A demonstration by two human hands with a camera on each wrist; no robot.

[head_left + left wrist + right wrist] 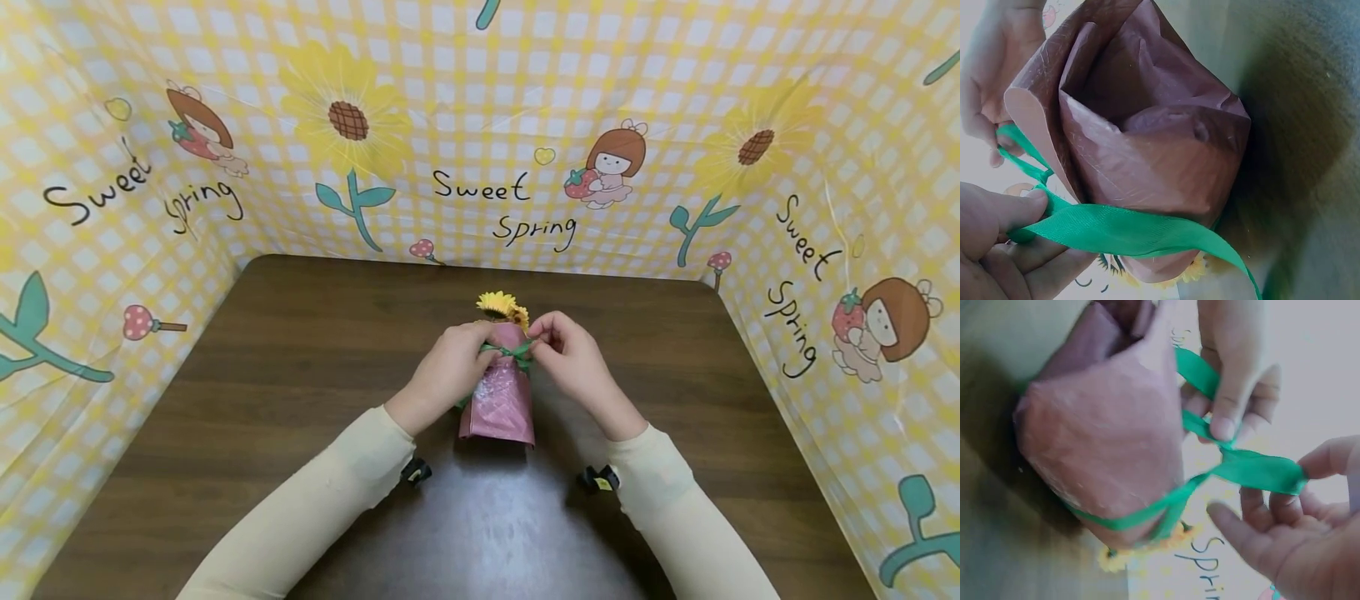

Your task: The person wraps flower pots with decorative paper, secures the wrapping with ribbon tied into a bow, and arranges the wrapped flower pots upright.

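Observation:
A bouquet in pink wrapping paper (504,408) lies on the table, its yellow sunflowers (497,303) pointing away from me. Green ribbon (517,353) runs around the wrap, with loops and a crossing on top. My left hand (453,367) pinches the ribbon between thumb and fingers, and a loose strip (1122,231) hangs across the wrap in the left wrist view. My right hand (573,358) is on the other side, pinching a ribbon loop (1260,472) at its outer end. In the right wrist view, both hands meet the ribbon just above the paper.
The dark wooden table (337,333) extends around the bouquet. A yellow checked cloth (480,108) with printed flowers and figures stands around its back and sides. Black wrist devices (598,479) show below both sleeves.

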